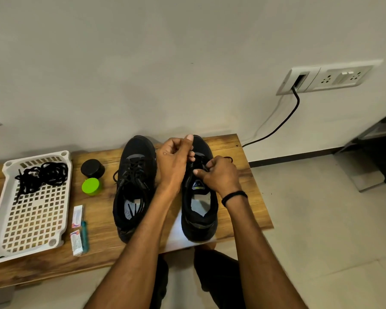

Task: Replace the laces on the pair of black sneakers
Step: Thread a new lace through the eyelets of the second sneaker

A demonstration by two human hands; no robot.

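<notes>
Two black sneakers are set side by side on a wooden table (103, 221), toes toward the far wall. The left sneaker (133, 188) is laced, with lace ends tucked into its opening. The right sneaker (200, 204) is set on a white sheet (176, 234) near the table's near edge.

Both hands are placed over the right sneaker's eyelet area. The left hand (174, 162) is curled, thumb raised toward the toe, fingers closed onto the black lace (202, 163). The right hand (218, 172) is curled too, and the same lace is pinched between thumb and fingertips just above the tongue. A loop of lace is seen just beyond the right hand's knuckles. A black band (234, 196) is worn on the right wrist.

At far left a white perforated basket (37, 221) is placed, with a tangle of spare laces (41, 175) in its far end. Between basket and left sneaker, a black round tub (92, 167) and a green tub (91, 186) are seen, touching. Nearer, two small packets (77, 228) and a teal pen (84, 235) are laid out.

On the far wall at right a socket panel (323, 79) is mounted, with a black cable (283, 123) plugged in.
</notes>
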